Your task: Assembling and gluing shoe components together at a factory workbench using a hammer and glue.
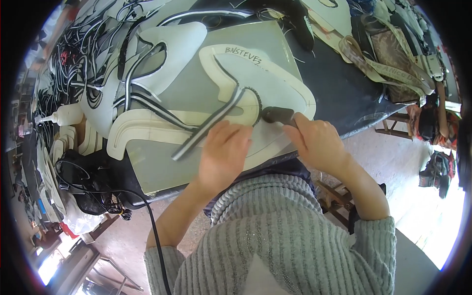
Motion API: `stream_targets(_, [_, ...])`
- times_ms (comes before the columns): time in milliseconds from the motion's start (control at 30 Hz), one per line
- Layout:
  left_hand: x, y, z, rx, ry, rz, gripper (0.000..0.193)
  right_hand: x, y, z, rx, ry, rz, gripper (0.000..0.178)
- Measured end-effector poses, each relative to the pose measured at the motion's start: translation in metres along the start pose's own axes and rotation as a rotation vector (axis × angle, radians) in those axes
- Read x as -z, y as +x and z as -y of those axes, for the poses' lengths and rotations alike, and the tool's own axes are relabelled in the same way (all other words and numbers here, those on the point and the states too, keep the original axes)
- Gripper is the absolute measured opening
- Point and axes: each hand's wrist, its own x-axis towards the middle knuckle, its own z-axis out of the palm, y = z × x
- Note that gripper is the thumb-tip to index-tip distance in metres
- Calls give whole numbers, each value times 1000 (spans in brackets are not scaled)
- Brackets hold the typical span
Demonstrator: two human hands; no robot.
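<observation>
A cream pattern piece with handwriting along its upper edge lies on a pale grey board. Dark trim borders its curved inner cutout, and a black-and-white striped strip runs down from there to the lower left. My left hand rests over the piece's lower part beside the strip. Its fingers are bent and close together; what lies under the fingertips is hidden. In my right hand is a hammer, its dark rounded head low over the piece, just right of the cutout; my fingers cover most of its handle.
Another white piece and a tangle of striped strips lie at left. A white nozzle bottle stands near the left edge, with a black cable hanging below. Bags are piled on the black tabletop at right.
</observation>
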Motion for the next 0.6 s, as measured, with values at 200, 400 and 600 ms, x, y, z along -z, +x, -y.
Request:
stream_targets(200, [-2, -2, 1, -194, 130, 26, 36, 10, 4, 18, 60, 92, 29, 36])
stream_targets(400, [-2, -6, 4, -186, 140, 28, 35, 25, 7, 28, 54, 131, 90, 33])
stream_targets(600, [18, 11, 9, 182, -156, 58, 28, 1, 3, 8, -24, 56, 163, 28])
